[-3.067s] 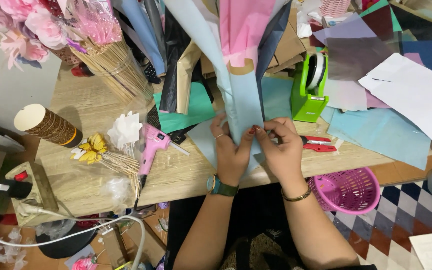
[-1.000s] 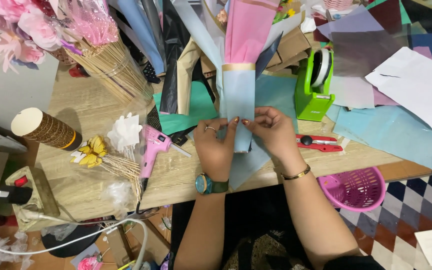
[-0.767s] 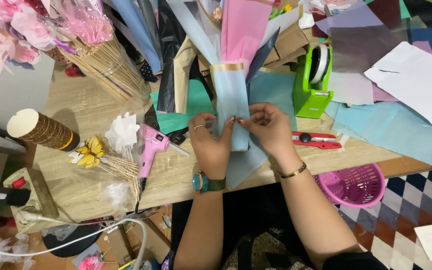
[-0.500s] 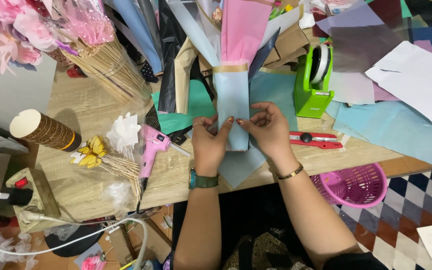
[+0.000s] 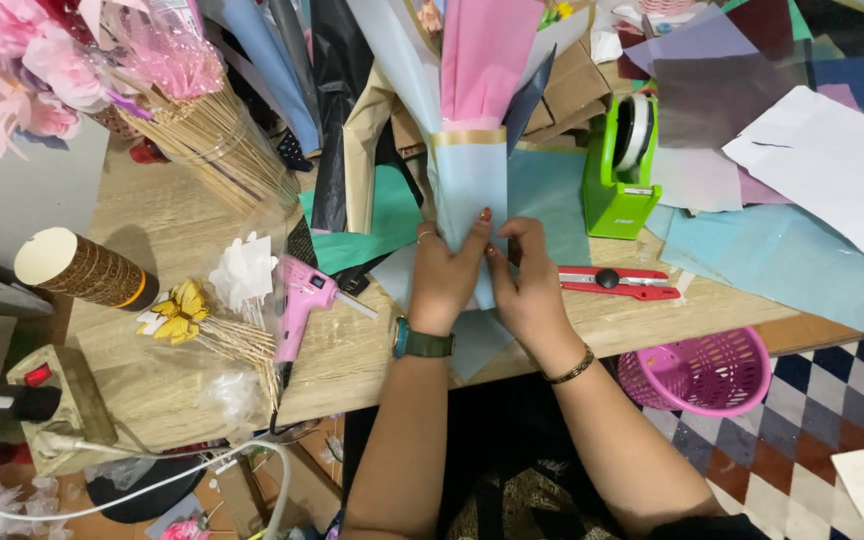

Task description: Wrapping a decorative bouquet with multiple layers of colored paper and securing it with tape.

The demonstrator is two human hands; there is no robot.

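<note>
Head view, looking down on a wooden worktable (image 5: 182,230). The fingertips of both hands meet on the lower stem of a paper-wrapped bouquet (image 5: 469,180), pressing its pale blue wrap together. The left hand (image 5: 444,275), with a ring and a green wristwatch, clasps the stem from its side; the right hand (image 5: 530,285), with a bracelet at the wrist, pinches the wrap's edge. The bouquet lies at the table's near edge, its pink paper fanning away above a gold band. Just right lie a red utility knife (image 5: 617,282) and a green tape dispenser (image 5: 619,165); to the left, a pink glue gun (image 5: 300,305).
</note>
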